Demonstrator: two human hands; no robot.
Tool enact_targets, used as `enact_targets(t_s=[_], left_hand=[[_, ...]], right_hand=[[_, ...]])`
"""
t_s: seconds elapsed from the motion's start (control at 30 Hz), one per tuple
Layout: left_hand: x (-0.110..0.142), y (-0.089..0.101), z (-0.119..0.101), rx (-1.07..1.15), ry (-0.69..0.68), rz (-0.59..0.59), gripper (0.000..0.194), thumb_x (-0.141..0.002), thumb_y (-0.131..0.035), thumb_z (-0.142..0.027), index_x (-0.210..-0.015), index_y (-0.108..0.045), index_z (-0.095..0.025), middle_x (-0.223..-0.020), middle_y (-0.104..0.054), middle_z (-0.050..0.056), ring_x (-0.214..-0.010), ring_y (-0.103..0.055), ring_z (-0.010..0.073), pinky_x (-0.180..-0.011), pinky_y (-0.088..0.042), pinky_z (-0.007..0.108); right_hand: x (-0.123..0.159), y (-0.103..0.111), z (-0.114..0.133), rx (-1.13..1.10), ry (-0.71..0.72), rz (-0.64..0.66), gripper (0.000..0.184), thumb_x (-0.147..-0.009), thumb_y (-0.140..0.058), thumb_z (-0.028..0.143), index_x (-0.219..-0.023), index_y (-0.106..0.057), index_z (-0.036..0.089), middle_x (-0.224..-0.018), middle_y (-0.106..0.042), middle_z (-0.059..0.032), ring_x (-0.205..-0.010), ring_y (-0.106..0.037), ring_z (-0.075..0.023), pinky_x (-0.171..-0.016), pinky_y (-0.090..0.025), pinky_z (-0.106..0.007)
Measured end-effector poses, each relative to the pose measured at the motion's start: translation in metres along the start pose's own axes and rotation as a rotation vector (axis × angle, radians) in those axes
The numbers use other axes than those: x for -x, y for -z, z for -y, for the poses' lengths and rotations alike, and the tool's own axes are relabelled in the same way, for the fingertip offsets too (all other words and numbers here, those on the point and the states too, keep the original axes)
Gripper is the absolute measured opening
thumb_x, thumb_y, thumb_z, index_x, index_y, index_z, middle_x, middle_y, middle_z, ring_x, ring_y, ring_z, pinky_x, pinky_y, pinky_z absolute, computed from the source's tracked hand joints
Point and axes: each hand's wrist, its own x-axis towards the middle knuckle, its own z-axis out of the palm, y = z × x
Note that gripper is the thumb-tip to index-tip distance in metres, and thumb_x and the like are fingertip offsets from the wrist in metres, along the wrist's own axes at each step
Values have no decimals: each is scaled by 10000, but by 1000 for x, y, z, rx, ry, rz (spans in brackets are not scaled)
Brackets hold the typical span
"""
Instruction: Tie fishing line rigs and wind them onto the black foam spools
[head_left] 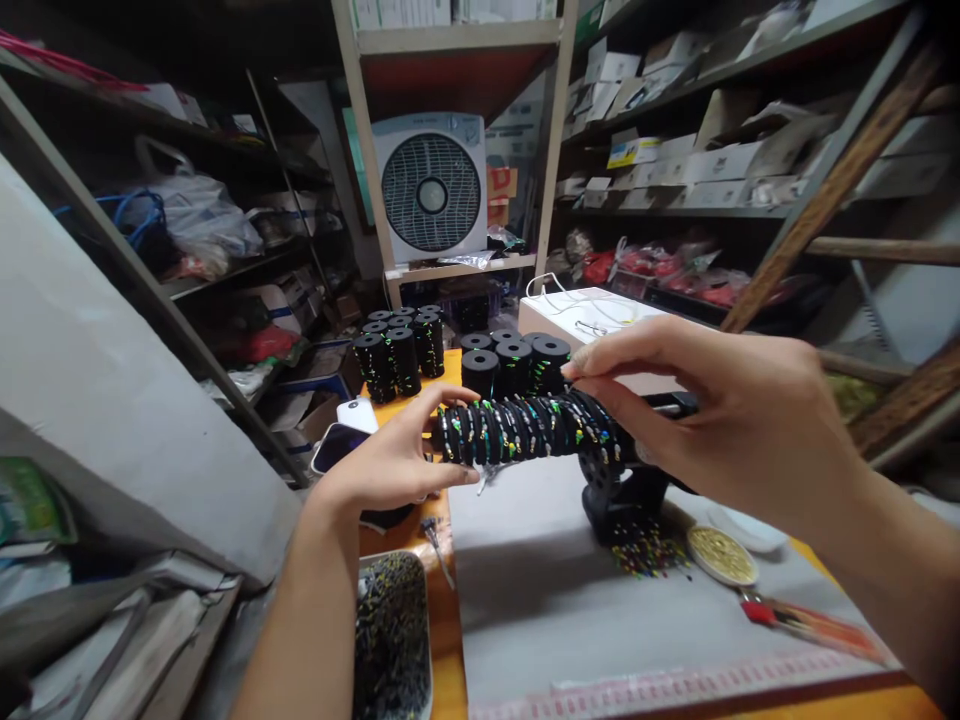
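A long black roll wound with rows of dark cords and small green, silver and gold beads lies level in front of me. My left hand grips its left end, thumb below and fingers over the top. Above the right end, my right hand has thumb and index finger pinched together; whatever is between the tips is too small to make out. Under that end stands a black stand. Loose coloured beads are scattered at its foot, beside a small dish of gold beads.
Behind the roll stand several black spools and a white box with a cable. A red-handled cutter lies on the grey mat. At front left are a tray of dark bits and a phone. A fan faces me.
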Motion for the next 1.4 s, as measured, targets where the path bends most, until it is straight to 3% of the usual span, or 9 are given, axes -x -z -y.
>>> enact_targets(t_s=[0.37, 0.53, 0.8, 1.13, 1.33, 1.4], left_hand=[[3, 2, -7, -258, -105, -39, 572, -783, -719, -351, -1264, -410, -347, -1273, -493, -36, -1057, -507, 182, -855, -434, 308], [1, 2, -5, -248, -190, -33, 476, -797, -710, -330, -1203, -462, -314, -1230, -531, -34, -1096, -506, 177, -921, -414, 309], [1, 3, -2, -221, -241, -33, 495, -781, -731, -311, -1210, -486, -283, -1268, -544, -13, -1162, -496, 191, -1000, -384, 325], [1, 3, -4, -197, -236, -26, 475, -786, -722, -342, -1198, -493, -283, -1263, -545, 13, -1128, -515, 219, -937, -422, 341], [3, 2, -3, -183, -177, -43, 590, -768, -731, -359, -1262, -409, -329, -1277, -497, 27, -1087, -521, 237, -691, -469, 282], [3, 3, -3, -196, -197, -41, 551, -770, -730, -368, -1233, -433, -320, -1276, -499, 24, -1076, -518, 232, -664, -460, 271]], right_hand=[[-5, -26, 10, -90, 174, 175, 101, -890, -551, 67, -916, -617, 139, -831, -684, -15, -739, -642, -101, -677, -481, -204], [-12, -39, 12, -142, 234, 233, 140, -910, -503, 43, -945, -600, 138, -863, -676, -27, -766, -624, -100, -680, -478, -208], [-10, -46, 11, -153, 269, 301, 190, -919, -438, 23, -949, -593, 129, -888, -668, -75, -826, -609, -147, -709, -487, -261], [-6, -51, 10, -112, 324, 332, 263, -874, -403, -25, -924, -582, 160, -888, -668, -78, -905, -600, -187, -715, -505, -295], [0, -51, 7, -114, 341, 322, 253, -826, -436, -53, -893, -579, 145, -853, -657, -75, -887, -603, -198, -708, -510, -308], [5, -52, 6, -127, 336, 287, 241, -838, -440, -44, -893, -578, 145, -857, -663, -80, -868, -612, -191, -712, -519, -310]])
